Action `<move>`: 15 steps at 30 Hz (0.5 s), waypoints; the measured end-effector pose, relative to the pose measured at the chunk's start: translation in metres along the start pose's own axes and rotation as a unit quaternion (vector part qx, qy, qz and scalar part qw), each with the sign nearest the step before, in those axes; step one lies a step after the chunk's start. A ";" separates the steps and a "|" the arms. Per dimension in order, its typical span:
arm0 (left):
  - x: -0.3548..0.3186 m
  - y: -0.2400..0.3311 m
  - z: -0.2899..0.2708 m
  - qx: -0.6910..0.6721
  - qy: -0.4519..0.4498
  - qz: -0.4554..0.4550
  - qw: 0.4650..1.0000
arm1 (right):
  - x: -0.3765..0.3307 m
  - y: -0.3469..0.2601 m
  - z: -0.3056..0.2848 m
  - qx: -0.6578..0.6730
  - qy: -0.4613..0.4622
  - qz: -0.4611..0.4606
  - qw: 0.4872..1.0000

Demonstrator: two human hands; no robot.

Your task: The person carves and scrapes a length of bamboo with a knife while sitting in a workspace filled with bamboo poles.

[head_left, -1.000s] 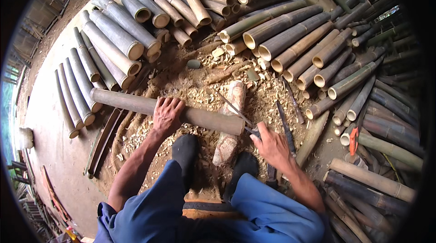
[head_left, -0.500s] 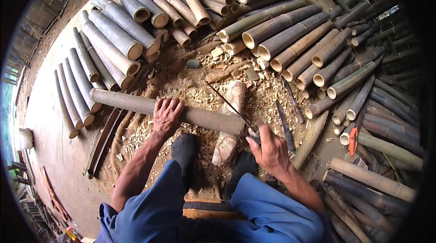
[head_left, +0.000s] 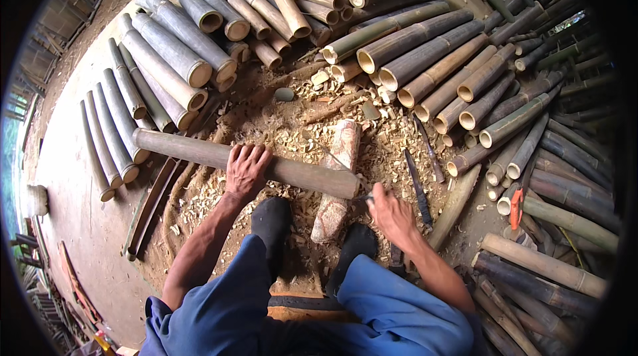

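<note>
My left hand wraps over the middle of a long brown bamboo tube, gripping it from above. The tube lies slanted, its right end resting across a short pale log on the ground between my feet. My right hand is closed around the handle of a thin-bladed knife, just beyond the tube's right end. The blade runs up and left past that end, partly hidden behind the tube and blurred. Most of the handle is hidden by my fingers.
Wood shavings cover the ground around the log. A second long blade with a dark handle lies to the right. Cut bamboo tubes are stacked in an arc ahead and right. An orange-handled tool rests among the right-hand pile.
My right hand has turned and moved slightly right, drawing the knife with it, so less of the blade shows above the tube. My left hand and the bamboo tube stay nearly in place.
</note>
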State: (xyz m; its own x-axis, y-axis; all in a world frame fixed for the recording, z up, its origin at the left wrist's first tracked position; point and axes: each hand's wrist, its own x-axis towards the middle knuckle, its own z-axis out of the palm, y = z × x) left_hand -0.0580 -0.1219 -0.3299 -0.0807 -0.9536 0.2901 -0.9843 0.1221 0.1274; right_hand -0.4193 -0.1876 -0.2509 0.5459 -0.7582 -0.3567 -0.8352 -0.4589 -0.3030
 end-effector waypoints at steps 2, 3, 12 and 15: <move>0.000 -0.004 -0.005 0.003 -0.010 0.001 1.000 | -0.004 -0.003 -0.010 -0.048 0.041 -0.041 0.997; 0.005 0.002 -0.015 -0.009 -0.041 -0.007 0.999 | -0.010 -0.016 -0.022 -0.025 0.051 -0.041 0.998; 0.061 -0.019 -0.033 -0.046 -0.384 0.003 0.922 | 0.004 0.007 -0.001 0.016 -0.026 0.033 0.999; 0.043 -0.020 -0.019 -0.068 -0.340 0.004 0.938 | -0.005 -0.009 -0.024 0.005 0.052 -0.033 0.998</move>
State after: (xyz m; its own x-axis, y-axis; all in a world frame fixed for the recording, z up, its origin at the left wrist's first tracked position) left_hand -0.0391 -0.1604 -0.3021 -0.2149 -0.9019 -0.3747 -0.9577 0.1194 0.2619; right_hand -0.4161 -0.1912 -0.2257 0.5900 -0.7706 -0.2412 -0.7963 -0.5058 -0.3318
